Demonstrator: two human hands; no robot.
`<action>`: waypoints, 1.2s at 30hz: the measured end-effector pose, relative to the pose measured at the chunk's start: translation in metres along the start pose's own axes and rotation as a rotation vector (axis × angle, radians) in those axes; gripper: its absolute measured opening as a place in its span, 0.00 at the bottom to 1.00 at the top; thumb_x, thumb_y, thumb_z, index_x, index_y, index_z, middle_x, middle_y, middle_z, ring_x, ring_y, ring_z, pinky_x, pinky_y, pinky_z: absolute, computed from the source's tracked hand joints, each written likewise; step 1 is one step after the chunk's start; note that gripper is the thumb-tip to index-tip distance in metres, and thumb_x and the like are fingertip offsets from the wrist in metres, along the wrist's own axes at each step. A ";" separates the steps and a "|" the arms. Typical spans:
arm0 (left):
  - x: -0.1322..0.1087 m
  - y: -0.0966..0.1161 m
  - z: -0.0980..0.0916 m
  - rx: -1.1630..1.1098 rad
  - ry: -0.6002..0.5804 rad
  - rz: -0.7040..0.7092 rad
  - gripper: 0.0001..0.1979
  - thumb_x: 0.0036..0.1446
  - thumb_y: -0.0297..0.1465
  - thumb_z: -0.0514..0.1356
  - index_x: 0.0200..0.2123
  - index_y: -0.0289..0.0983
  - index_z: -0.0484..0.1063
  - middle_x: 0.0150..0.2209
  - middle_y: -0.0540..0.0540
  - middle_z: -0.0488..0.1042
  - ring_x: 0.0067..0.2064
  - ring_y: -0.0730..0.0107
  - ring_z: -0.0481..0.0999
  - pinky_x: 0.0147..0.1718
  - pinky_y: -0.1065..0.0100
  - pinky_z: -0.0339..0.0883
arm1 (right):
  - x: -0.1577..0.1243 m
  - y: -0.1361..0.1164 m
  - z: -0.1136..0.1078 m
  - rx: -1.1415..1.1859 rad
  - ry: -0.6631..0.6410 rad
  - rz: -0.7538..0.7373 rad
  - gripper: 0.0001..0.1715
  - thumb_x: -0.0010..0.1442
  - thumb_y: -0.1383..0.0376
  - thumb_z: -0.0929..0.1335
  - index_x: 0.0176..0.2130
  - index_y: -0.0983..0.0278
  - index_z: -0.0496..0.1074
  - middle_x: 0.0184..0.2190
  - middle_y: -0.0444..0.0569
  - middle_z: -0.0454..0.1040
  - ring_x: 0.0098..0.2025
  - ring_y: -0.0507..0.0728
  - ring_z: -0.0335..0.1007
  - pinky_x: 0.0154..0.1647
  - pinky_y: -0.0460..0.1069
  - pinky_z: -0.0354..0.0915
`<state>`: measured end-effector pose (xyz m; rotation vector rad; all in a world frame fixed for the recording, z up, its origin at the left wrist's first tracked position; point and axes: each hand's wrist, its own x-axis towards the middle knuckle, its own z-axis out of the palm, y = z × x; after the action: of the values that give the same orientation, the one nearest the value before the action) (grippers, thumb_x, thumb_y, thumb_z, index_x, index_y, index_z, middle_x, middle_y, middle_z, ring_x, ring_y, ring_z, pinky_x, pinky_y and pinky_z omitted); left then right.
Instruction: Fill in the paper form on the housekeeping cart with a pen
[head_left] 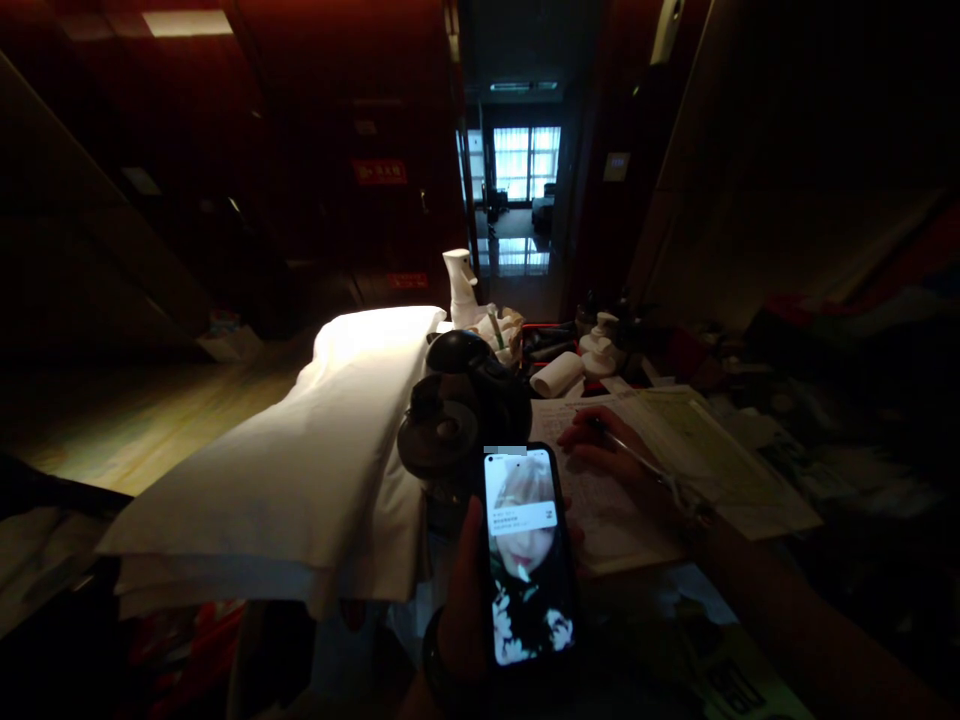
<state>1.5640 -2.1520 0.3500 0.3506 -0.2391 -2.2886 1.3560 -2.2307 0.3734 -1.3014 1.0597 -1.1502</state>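
A phone [529,600] with a lit screen stands upright in my left hand [463,600], whose fingers wrap round its edges. My right hand [611,455] is over a printed sheet of paper [600,525], to the right of the phone. A thin pen [634,452] lies across its fingers, held in the grip. More papers [697,435] spread out under and beyond that hand. Just behind the phone is a dark rounded kettle-like object [442,430], its exact kind hard to make out in the dim light.
A stack of folded white linen [300,450] is on the left. Behind stand a white spray bottle [459,285], white pump bottles [600,350], a white roll [557,375] and a red-edged tray [536,328]. Beyond, a doorway [517,270] opens onto a room with a bright window.
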 end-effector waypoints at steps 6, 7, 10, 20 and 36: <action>0.007 0.005 0.013 0.047 0.091 0.011 0.35 0.61 0.55 0.50 0.48 0.31 0.77 0.36 0.36 0.82 0.40 0.53 0.81 0.51 0.54 0.69 | 0.008 0.022 -0.004 0.027 -0.179 -0.213 0.43 0.44 0.52 0.79 0.50 0.53 0.54 0.59 0.54 0.67 0.58 0.62 0.68 0.56 0.61 0.63; 0.009 0.006 0.015 0.042 0.107 0.023 0.34 0.61 0.54 0.50 0.47 0.31 0.78 0.35 0.37 0.82 0.39 0.55 0.81 0.51 0.55 0.69 | 0.009 0.026 -0.005 0.022 -0.197 -0.250 0.45 0.44 0.50 0.79 0.51 0.52 0.53 0.60 0.54 0.65 0.59 0.63 0.67 0.56 0.62 0.62; 0.014 0.005 0.021 0.013 0.130 0.072 0.33 0.64 0.51 0.47 0.43 0.30 0.80 0.34 0.39 0.81 0.36 0.59 0.81 0.51 0.58 0.69 | 0.012 0.034 -0.006 -0.007 -0.240 -0.316 0.48 0.44 0.49 0.78 0.53 0.50 0.51 0.62 0.53 0.62 0.62 0.63 0.63 0.60 0.63 0.59; 0.025 0.001 0.030 0.030 0.271 0.151 0.30 0.65 0.48 0.48 0.47 0.29 0.78 0.39 0.37 0.82 0.38 0.59 0.80 0.51 0.59 0.68 | -0.004 0.019 0.003 0.052 -0.353 -0.279 0.49 0.48 0.62 0.79 0.57 0.51 0.49 0.66 0.57 0.51 0.66 0.63 0.57 0.61 0.63 0.64; 0.029 -0.001 0.018 0.017 0.048 0.092 0.29 0.61 0.50 0.54 0.48 0.32 0.79 0.43 0.37 0.81 0.50 0.53 0.78 0.58 0.57 0.64 | -0.001 0.014 0.008 0.061 -0.204 -0.201 0.34 0.55 0.57 0.74 0.50 0.53 0.52 0.56 0.52 0.63 0.55 0.59 0.69 0.54 0.60 0.70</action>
<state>1.5382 -2.1714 0.3618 0.3952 -0.2453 -2.1862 1.3645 -2.2294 0.3590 -1.4669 0.7526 -1.1598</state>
